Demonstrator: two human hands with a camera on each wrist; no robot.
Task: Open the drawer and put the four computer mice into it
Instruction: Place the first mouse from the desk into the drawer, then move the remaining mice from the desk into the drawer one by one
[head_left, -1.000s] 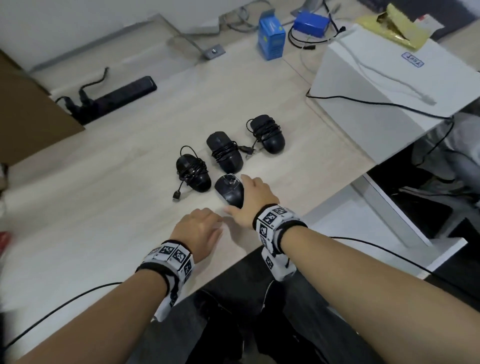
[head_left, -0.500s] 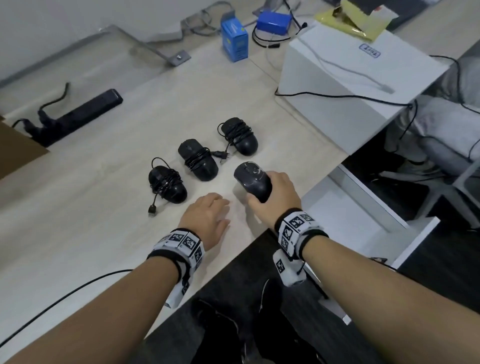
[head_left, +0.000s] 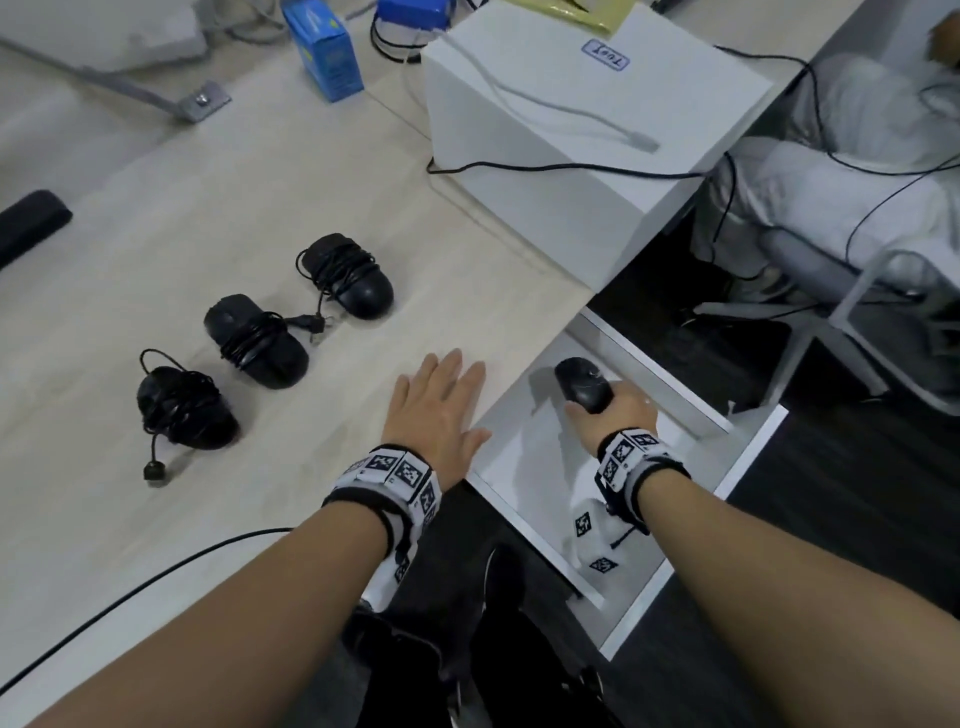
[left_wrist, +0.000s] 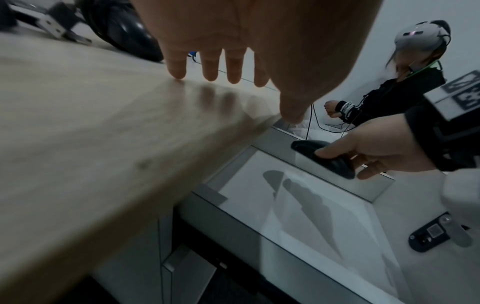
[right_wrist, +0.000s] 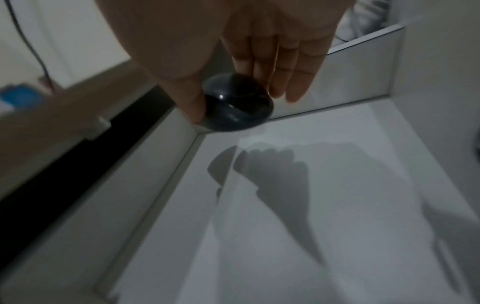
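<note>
In the lower right of the head view, our right hand (head_left: 618, 410) is holding a black cordless mouse (head_left: 583, 385) above the open white drawer (head_left: 696, 415), with the thumb on one side and the fingers on the other. We think the good way is to lower the mouse until it is close to the drawer floor, near the far corner, and only then loosen the fingers, so it does not drop or slide. This also keeps room for the other three.

The drawer floor looks bare in the right wrist view, so there is much free space, but the walls are low and the desk edge (head_left: 524, 364) hangs just beside the drawer on the left; we should come straight down and not brush it.

Our left hand (head_left: 436, 405) lies flat, its fingers stretched, on the wooden desk (head_left: 260, 182) near that edge and holds nothing.

Further, in the middle left, three corded mice (head_left: 262, 343) wait in a diagonal row, well apart from the drawer. Their wrapped cables may catch. At the top stands a white box (head_left: 571, 130).
</note>
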